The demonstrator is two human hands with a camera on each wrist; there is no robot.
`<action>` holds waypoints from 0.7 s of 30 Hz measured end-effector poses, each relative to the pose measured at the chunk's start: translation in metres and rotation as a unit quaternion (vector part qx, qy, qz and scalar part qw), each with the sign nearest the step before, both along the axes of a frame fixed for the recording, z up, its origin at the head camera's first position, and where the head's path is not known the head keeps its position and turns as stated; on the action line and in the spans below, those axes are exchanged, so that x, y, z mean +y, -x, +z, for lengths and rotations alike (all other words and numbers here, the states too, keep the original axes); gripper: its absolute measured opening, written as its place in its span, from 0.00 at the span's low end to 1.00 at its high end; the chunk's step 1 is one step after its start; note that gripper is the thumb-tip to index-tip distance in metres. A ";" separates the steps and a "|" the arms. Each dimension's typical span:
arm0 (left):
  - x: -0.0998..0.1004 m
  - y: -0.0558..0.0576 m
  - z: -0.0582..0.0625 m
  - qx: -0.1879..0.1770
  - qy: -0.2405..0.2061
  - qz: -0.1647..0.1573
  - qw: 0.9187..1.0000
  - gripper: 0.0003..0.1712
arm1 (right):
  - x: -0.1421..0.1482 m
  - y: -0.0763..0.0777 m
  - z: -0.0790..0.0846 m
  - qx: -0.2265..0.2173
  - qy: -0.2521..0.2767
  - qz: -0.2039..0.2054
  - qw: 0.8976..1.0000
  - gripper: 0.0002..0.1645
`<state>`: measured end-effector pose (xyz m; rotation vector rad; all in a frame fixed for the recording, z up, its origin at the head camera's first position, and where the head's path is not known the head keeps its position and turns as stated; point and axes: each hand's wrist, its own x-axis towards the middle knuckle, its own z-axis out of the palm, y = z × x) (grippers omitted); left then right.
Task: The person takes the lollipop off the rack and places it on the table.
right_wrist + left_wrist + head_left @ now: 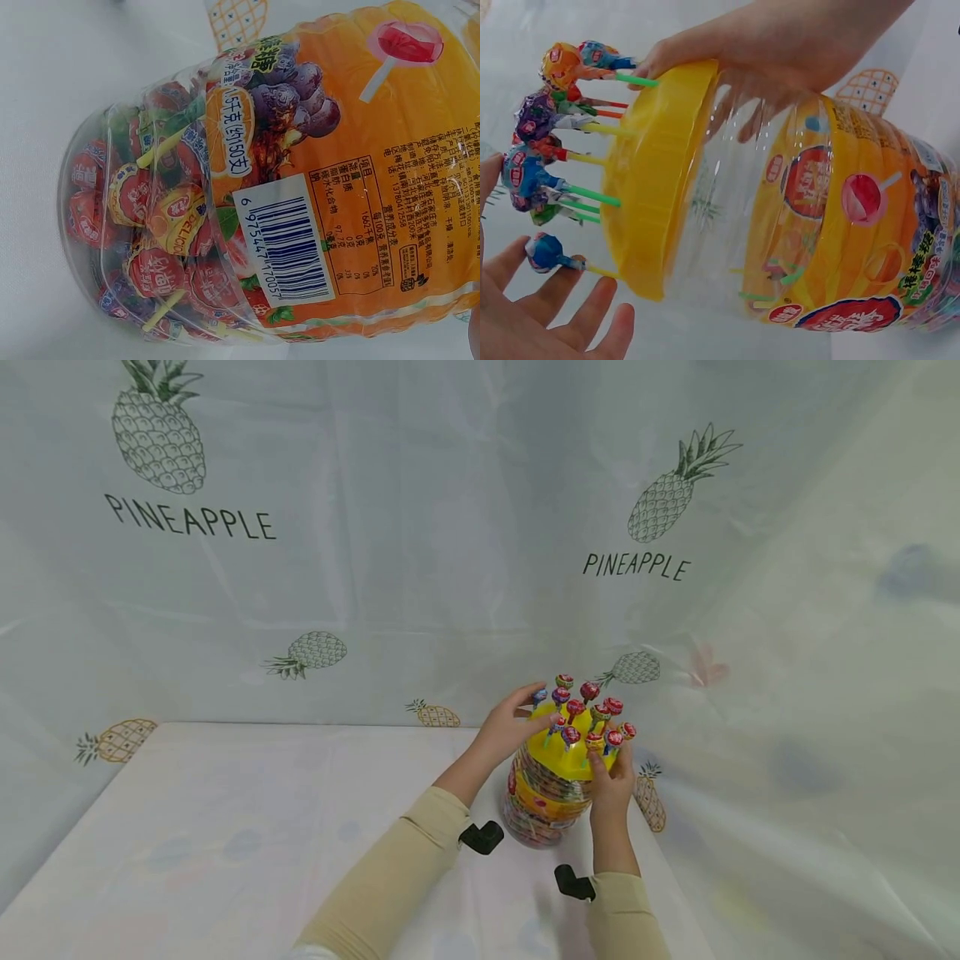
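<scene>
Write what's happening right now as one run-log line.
left hand: fingers spread beside lollipops | right hand: grips jar near yellow lid | lollipops: sticks set in lid | jar: on table

We see jar [543, 827] on table [262, 843], toward right edge; sheet [450, 527] behind table. Lid [656, 195] atop jar, upper lollipops [573, 708] standing in it. Lower lollipops [180, 217] inside jar's bottom. We place left hand [512, 725] left of lid, right hand [612, 787] right.

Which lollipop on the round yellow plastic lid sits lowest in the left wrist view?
The round blue-wrapped lollipop on a yellow stick, by the left hand; all others sit higher.
</scene>
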<state>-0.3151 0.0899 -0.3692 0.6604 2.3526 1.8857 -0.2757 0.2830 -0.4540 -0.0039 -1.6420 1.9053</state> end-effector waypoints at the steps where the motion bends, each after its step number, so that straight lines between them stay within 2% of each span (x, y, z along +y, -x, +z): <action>1: 0.000 0.000 0.000 0.001 0.000 0.000 1.000 0.39 | 0.000 0.000 0.000 0.004 0.002 0.003 1.000 0.32; 13: 0.001 -0.003 0.003 0.011 -0.014 0.011 1.000 0.36 | 0.000 -0.001 0.000 -0.011 0.015 0.000 1.000 0.33; 21: -0.003 0.002 0.006 0.012 -0.045 0.016 0.999 0.37 | 0.001 0.000 -0.001 0.019 0.018 0.016 1.000 0.30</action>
